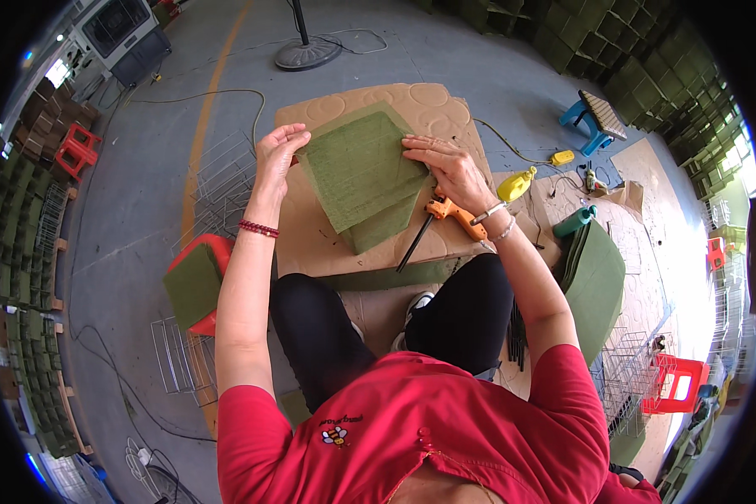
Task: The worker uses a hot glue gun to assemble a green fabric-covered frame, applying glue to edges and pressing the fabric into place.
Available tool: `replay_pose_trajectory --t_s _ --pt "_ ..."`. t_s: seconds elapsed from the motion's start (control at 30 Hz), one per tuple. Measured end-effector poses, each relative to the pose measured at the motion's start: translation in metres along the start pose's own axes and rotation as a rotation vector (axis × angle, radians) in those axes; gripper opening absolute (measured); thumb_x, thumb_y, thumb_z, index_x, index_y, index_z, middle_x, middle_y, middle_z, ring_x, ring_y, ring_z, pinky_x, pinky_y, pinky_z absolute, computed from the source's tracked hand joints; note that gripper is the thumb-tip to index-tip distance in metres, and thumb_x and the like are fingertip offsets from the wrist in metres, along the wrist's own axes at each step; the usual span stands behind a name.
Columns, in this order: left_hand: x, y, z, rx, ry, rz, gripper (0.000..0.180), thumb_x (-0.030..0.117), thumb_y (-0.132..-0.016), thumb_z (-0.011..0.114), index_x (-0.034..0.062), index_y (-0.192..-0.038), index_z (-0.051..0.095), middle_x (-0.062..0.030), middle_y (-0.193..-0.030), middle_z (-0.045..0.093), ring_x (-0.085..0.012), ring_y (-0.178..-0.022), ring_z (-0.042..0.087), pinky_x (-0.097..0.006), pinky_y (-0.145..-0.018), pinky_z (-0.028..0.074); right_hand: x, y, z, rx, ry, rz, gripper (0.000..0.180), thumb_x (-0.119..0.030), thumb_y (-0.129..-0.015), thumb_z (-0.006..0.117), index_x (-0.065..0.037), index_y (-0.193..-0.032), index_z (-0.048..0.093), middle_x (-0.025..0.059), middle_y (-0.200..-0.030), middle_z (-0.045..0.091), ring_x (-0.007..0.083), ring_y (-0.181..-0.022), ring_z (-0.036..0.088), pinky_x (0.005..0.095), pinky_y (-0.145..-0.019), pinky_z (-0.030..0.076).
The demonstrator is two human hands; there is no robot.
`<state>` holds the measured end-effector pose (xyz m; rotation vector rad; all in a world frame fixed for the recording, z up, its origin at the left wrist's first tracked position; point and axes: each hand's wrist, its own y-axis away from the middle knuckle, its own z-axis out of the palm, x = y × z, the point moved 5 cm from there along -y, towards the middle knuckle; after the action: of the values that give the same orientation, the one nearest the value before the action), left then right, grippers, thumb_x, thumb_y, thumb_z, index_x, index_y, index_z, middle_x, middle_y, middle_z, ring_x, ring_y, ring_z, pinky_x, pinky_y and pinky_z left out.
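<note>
I am watching both hands pressing a green felt-like panel down onto a green block-shaped form beneath it, which is lying on a sheet of cardboard spread over the floor in front of the person's knees. The left hand is lying flat along the panel's left edge, fingers spread and pushing, holding nothing; the right hand is pressing the right edge with fingers close together, also pinching nothing. An orange hot-glue gun is resting just beside the right wrist, its nozzle pointing toward the knees, untouched. I am judging this as the bonding step, with the panel being smoothed onto its backing. The next move, as I am reading it, is calling for steady even pressure along the remaining edges, keeping the panel squarely aligned.
</note>
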<state>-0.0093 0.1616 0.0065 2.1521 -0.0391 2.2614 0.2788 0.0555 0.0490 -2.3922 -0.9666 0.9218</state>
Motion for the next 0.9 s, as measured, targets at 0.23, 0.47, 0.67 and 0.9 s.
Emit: replay_pose_trajectory --t_s 0.23,0.47,0.67,0.9 --pt "-0.004 -0.002 -0.005 0.014 -0.043 -0.004 0.029 0.009 -0.083 0.074 0.0003 -0.109 0.064 -0.0036 -0.089 0.068 -0.0084 -0.075 0.063 -0.022 -0.064 0.051 -0.05 0.0 0.006 -0.065 0.238 -0.135 0.046 -0.016 -0.088 0.06 -0.002 -0.131 0.054 0.0131 -0.14 0.053 0.0293 -0.134 0.045 0.0447 -0.113 0.035" --pt "0.001 0.004 -0.002 0.041 -0.058 0.02 0.027 0.014 -0.082 0.076 0.0053 -0.106 0.067 0.0016 -0.089 0.067 -0.0046 -0.074 0.06 -0.019 -0.06 0.042 -0.062 0.009 0.029 -0.207 0.397 -0.184 0.078 -0.048 -0.084 0.062 -0.006 -0.146 0.039 0.0102 -0.151 0.04 0.0278 -0.141 0.036 0.0452 -0.115 0.03" --pt "-0.002 0.007 -0.006 0.052 -0.014 0.01 0.026 0.014 -0.084 0.074 0.0058 -0.107 0.067 0.0014 -0.091 0.067 -0.0052 -0.078 0.061 -0.021 -0.064 0.044 -0.067 0.009 0.03 -0.208 0.4 -0.156 0.079 -0.047 -0.081 0.066 -0.016 -0.148 0.038 0.0088 -0.15 0.041 0.0293 -0.14 0.035 0.047 -0.114 0.031" --pt "-0.007 0.008 -0.007 0.049 0.028 0.009 0.021 0.017 -0.083 0.074 0.0104 -0.103 0.07 0.0043 -0.09 0.069 -0.0038 -0.079 0.059 -0.023 -0.071 0.044 -0.067 0.012 0.035 -0.235 0.41 -0.162 0.081 -0.047 -0.078 0.067 -0.021 -0.148 0.037 0.0072 -0.153 0.036 0.0292 -0.141 0.034 0.0476 -0.115 0.031"
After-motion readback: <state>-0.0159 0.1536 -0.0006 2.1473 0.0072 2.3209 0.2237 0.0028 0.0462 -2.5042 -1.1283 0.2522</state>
